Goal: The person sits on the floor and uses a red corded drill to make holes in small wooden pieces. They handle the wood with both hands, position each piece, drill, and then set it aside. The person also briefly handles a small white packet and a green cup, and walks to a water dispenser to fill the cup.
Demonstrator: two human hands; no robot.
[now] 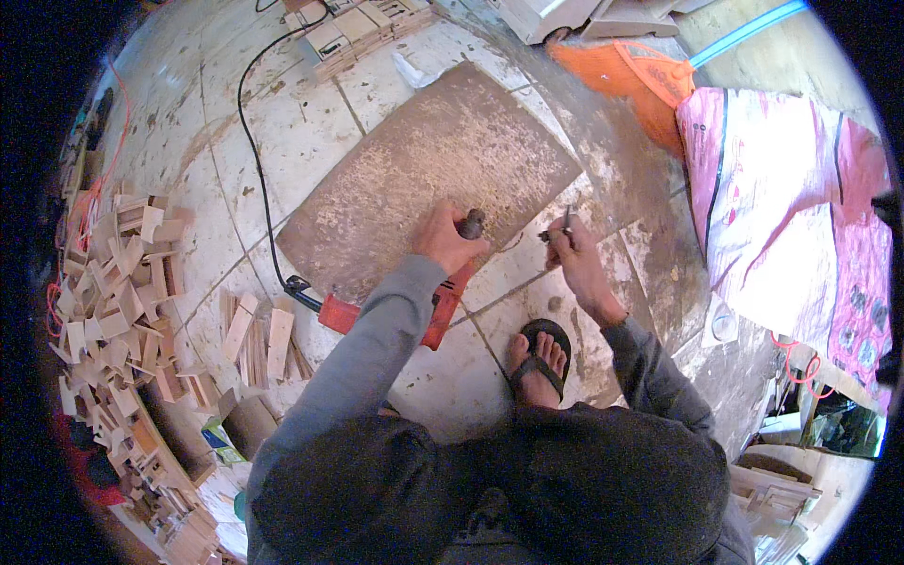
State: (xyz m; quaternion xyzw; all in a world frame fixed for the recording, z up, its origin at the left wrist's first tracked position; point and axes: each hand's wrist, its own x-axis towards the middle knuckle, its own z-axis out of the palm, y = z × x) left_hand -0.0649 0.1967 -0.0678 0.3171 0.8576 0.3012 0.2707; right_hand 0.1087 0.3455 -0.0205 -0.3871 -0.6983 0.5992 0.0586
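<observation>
Here was the red tool [444, 322], right under my left hand [444, 239], fingers wrapped around its dark nose [472, 223]! Just to its right, my right hand [580, 266] pinched a small metal piece [567, 219]; the brown board [405, 155] spread out ahead, cord [240, 99] curving left.

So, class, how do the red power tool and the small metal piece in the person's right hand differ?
Size: the red power tool is bulky; the small metal piece is slim and short.
Colour: the power tool's casing is red, while the metal piece looks dark grey.
Cord: the power tool has a black cord; the metal piece shows none.
Shared: both are held, the tool by the left hand, the piece by the right hand.
</observation>
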